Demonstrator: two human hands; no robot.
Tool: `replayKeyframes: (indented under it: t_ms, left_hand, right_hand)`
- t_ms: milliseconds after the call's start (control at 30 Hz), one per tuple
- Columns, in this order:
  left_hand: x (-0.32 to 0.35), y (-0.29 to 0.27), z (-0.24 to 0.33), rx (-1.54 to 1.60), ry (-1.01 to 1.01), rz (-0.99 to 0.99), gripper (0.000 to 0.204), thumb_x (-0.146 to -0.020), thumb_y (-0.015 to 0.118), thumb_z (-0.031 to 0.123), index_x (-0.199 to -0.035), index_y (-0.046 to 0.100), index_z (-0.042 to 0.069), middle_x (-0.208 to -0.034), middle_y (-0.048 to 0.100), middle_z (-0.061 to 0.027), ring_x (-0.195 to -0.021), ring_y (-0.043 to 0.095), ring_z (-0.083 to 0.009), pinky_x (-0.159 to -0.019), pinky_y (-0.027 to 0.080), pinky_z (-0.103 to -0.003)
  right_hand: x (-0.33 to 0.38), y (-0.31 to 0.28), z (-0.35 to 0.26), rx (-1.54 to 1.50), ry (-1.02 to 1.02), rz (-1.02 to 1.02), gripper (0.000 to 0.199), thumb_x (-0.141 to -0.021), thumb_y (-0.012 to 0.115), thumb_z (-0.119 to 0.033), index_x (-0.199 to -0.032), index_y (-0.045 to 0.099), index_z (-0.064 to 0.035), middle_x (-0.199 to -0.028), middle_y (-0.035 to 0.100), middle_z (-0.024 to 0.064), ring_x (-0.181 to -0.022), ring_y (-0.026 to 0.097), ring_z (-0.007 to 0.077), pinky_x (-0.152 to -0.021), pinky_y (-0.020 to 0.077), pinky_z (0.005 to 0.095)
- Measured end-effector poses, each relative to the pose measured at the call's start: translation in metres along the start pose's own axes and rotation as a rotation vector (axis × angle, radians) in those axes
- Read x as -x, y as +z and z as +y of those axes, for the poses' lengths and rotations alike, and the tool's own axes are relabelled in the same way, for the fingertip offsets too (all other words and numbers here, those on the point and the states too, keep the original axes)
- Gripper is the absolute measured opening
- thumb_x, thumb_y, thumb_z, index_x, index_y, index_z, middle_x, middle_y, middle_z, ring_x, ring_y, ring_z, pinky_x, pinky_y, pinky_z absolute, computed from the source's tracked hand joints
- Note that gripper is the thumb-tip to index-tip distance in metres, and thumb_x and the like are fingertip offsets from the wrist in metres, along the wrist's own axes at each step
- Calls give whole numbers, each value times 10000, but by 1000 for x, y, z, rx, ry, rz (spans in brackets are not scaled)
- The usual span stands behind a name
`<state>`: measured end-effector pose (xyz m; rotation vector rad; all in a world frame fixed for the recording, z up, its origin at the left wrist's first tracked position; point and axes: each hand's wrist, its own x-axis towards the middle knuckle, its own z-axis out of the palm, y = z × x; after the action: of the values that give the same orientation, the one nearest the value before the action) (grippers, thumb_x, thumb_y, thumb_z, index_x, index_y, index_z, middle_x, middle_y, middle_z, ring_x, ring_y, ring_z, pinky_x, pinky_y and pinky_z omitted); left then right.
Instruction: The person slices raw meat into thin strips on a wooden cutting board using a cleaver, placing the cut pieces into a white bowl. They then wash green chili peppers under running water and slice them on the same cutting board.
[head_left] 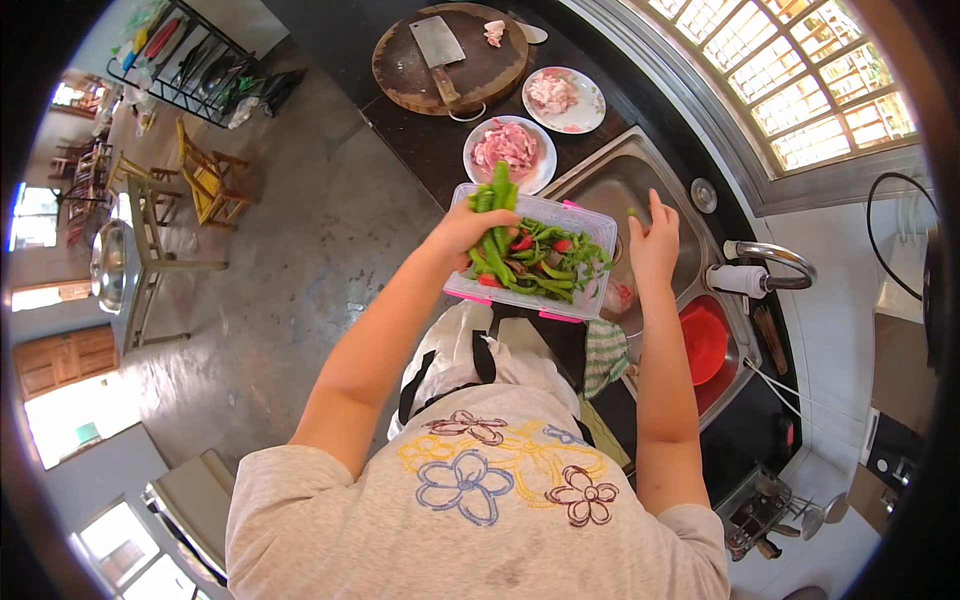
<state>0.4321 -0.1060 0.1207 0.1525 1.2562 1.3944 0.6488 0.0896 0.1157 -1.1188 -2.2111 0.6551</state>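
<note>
My left hand (462, 232) grips a bunch of long green peppers (497, 205) and holds them over a clear plastic box (590, 225) with pink clips. The box holds green and red peppers (545, 262) and sits on the counter edge beside the sink. My right hand (655, 240) hovers over the steel sink (620, 190) with a small green bit pinched at its fingertips (633, 212).
Two plates of raw meat (508, 148) (556, 95) stand beyond the box. A round wooden board (450, 60) carries a cleaver (440, 50). A tap (770, 265) and a red bowl (703, 343) lie at the right; a striped cloth (603, 355) hangs on the counter edge.
</note>
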Motion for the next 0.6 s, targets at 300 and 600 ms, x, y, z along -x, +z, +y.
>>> replayKeyframes:
  t_ms: [300,600]
  left_hand:
    - [34,-37,-3,211,34,160,261,-835,679,41,-1059,548,7,-798,618,-66,-708,630,-176,-656,540,-313]
    - [33,-39,-8,172,117,150,109,-835,671,41,-896,590,0,-751,625,-80,-622,616,-175,-555,501,-315]
  right_hand:
    - [54,92,-58,124,-268,-359,101,-801,658,-126,-867,644,-50,-943,614,132,-846,627,326,-719,497,423]
    - [59,146,-35,590,-430,-422,103,-775,601,-112,-863,645,-84,-924,608,85,-773,663,239,-663,513,365]
